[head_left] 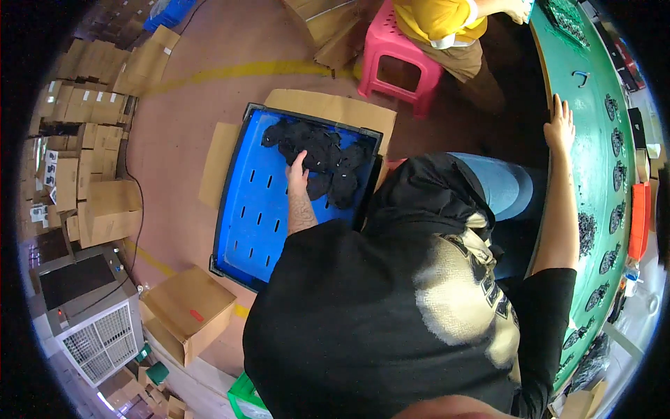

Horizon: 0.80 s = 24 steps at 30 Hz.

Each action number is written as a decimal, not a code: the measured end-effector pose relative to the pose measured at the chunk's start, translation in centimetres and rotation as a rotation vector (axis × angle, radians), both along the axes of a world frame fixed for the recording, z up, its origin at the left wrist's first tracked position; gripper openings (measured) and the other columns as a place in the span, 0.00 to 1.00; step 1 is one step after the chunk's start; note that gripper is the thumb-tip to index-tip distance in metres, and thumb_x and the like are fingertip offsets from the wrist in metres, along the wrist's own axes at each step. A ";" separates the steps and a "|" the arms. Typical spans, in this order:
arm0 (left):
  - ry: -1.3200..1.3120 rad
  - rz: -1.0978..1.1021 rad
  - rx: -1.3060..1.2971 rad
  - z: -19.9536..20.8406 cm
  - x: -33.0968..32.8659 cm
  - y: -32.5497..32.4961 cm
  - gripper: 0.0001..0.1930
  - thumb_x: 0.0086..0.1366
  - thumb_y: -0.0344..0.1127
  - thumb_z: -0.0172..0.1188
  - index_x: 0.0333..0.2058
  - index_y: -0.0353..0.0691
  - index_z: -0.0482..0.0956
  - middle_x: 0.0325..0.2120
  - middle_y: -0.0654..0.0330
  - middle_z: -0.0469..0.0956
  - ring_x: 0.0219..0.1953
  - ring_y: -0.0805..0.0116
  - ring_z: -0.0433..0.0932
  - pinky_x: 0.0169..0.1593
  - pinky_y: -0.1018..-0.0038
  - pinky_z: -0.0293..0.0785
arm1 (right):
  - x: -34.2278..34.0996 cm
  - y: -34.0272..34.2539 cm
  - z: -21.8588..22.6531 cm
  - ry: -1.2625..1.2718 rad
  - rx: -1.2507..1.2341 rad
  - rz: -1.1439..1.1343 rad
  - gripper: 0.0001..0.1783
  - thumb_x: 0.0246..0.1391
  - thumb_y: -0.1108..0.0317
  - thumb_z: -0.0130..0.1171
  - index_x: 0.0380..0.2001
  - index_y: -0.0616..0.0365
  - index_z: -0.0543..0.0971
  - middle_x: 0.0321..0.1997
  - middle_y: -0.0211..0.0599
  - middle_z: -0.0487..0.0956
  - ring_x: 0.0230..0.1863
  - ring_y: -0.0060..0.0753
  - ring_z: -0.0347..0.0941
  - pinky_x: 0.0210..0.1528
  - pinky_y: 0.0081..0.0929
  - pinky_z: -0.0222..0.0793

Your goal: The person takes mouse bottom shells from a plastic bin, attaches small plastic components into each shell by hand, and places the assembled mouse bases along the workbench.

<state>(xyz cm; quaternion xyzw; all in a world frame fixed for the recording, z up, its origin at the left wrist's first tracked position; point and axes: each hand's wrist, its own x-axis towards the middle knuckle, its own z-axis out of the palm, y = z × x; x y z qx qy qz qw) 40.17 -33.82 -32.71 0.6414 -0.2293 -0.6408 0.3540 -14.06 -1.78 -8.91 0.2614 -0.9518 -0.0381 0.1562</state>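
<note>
My left hand (298,173) reaches into a blue plastic crate (262,216) with slotted holes in its floor. Its fingers are apart and touch the edge of a heap of black parts (317,150), whose kind I cannot make out. My right hand (560,130) lies with fingers spread at the near edge of a green-topped workbench (558,307). Along that bench run several black coiled or ring-like assemblies (617,174), with a pile of small black pieces (587,234) beside my right forearm.
Flattened cardboard (335,105) lies under the crate. A person in yellow (436,24) sits on a pink stool (405,52) ahead. Stacked cartons (87,153), a grey air cooler (91,307) and an open carton (188,307) stand to the left. A red bin (638,222) sits beyond the bench.
</note>
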 end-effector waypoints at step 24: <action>0.129 -0.336 0.082 1.6 -1.0 -1.3 0.27 0.45 0.38 0.71 0.44 0.36 0.73 0.42 0.55 0.75 0.44 0.62 0.74 0.42 0.69 0.72 | 0.7 -0.4 0.1 0.024 -0.041 0.006 0.40 0.44 0.74 0.48 0.63 0.34 0.54 0.68 0.33 0.52 0.68 0.42 0.47 0.65 0.48 0.46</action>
